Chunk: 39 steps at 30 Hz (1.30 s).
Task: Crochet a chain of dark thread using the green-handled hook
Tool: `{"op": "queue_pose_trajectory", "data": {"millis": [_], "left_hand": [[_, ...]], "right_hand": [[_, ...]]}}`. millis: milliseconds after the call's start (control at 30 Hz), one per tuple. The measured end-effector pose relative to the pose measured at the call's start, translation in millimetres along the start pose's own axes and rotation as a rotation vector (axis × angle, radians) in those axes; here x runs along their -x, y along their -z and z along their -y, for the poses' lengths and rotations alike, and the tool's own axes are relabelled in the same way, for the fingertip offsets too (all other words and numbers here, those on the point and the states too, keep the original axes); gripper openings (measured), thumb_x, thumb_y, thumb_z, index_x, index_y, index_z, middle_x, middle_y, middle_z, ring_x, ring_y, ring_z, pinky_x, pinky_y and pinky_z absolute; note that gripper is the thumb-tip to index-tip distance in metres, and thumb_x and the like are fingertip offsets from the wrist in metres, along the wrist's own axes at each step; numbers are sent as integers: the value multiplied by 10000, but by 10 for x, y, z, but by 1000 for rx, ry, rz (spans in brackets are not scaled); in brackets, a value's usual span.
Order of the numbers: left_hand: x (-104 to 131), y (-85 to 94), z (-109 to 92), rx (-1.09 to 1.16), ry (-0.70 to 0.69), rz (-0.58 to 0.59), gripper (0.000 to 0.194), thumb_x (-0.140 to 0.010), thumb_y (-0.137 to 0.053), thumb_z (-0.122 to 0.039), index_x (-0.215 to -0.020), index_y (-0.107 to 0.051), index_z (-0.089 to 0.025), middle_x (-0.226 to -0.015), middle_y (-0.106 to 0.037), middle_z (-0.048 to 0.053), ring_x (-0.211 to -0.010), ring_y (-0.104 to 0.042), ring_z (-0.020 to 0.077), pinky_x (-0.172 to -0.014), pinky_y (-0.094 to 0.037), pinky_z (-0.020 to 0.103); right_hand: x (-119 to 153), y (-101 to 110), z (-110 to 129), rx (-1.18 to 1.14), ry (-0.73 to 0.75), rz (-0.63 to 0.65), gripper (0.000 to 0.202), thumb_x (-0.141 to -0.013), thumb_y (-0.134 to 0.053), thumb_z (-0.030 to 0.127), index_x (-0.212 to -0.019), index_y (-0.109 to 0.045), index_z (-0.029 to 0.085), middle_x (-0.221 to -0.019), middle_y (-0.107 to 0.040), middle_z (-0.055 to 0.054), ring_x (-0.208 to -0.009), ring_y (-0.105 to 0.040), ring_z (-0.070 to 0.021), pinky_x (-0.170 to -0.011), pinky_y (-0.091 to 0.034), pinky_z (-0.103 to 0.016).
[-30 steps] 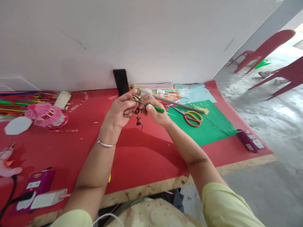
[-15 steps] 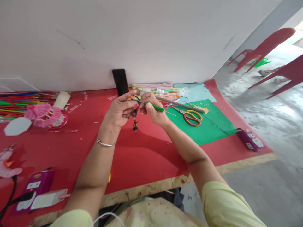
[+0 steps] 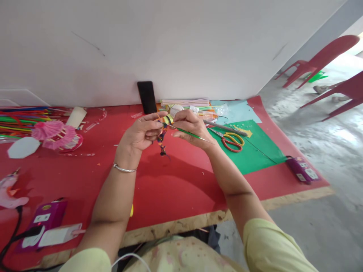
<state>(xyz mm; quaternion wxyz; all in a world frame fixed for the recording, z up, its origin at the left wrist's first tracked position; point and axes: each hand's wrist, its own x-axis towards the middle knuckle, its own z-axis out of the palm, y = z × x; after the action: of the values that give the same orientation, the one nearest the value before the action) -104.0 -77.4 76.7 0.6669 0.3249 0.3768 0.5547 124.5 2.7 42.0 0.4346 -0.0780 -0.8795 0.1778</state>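
Note:
My left hand [image 3: 136, 135], a silver bangle at its wrist, pinches the top of a small crocheted yarn piece [image 3: 162, 142] in dark blue and orange. The rest of that piece dangles below my fingers, a loose strand at its lower end. In my right hand [image 3: 190, 125] is a thin crochet hook [image 3: 189, 133] with a green grip and metal ends. Its left tip reaches the yarn by my left fingertips; the other end points back over my right wrist. Whether the tip is inside a loop is too small to tell.
A phone [image 3: 146, 97] leans on the wall behind my hands. Scissors [image 3: 232, 141] lie on a green sheet [image 3: 255, 155] at right. Pink pleated paper pieces [image 3: 56, 134], a glue gun [image 3: 11, 192] and a purple power strip [image 3: 42, 223] are at left; another purple box [image 3: 302, 169] sits far right.
My right hand has turned, and the crochet hook lies differently, its free end now across my wrist. The fingers have shifted on the grip. My left hand keeps its pinch on the yarn piece.

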Motion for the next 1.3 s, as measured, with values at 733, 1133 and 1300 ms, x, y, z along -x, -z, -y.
{"op": "queue_pose_trajectory", "data": {"millis": [733,1133,1300], "left_hand": [[62,85,7,-287,-63,105,443,-583,-828,-121,-1014,-926,-132,-620,-635,16,-417,-324,14,-429,-182,197],[28,-83,113,-248,-310,-11,435,-589,-980,-135,-1013,-924,-217,-705,-750,17,-483,-462,54,-434,-296,201],[-34,-173,206,-184,-412,-125,416,-574,-1033,-190,-971,-922,-248,-674,-739,-15,-470,-469,46,-418,-290,189]], "right_hand": [[-111,226,387,-394,-253,162,309,-1083,-725,479,-1145,-905,236,-1256,-876,-102,-1240,-822,-282,-1142,-649,-460],[-63,-206,190,-748,-494,-57,509,-1062,-633,717,-1041,-765,227,-908,-707,-30,-765,-622,-155,-641,-522,-270],[-91,-256,306,-678,-570,-139,549,-1079,-580,740,-996,-763,229,-875,-660,-13,-682,-519,-130,-614,-499,-267]]}}
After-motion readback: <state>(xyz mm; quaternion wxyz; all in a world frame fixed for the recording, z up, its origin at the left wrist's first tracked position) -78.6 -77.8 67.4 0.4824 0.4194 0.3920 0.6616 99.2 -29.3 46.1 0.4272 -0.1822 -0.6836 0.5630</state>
